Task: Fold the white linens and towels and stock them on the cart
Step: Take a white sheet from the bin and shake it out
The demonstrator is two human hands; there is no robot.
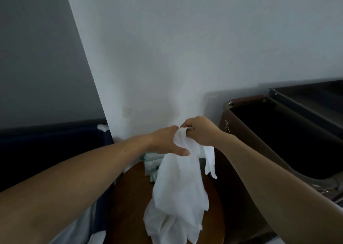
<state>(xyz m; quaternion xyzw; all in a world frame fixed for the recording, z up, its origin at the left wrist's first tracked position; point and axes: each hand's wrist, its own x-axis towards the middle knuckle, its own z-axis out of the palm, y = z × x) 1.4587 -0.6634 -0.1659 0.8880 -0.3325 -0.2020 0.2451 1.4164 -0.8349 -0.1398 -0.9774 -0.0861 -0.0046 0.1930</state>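
Linen point(178, 188) is hanging straight down below your hands over the round table point(126, 206), long axis vertical, and you are gripping its bunched top edge with left hand point(167, 141) and right hand point(201, 131) side by side.

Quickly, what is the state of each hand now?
Left hand: holding the white cloth.
Right hand: gripping the same cloth's top edge.
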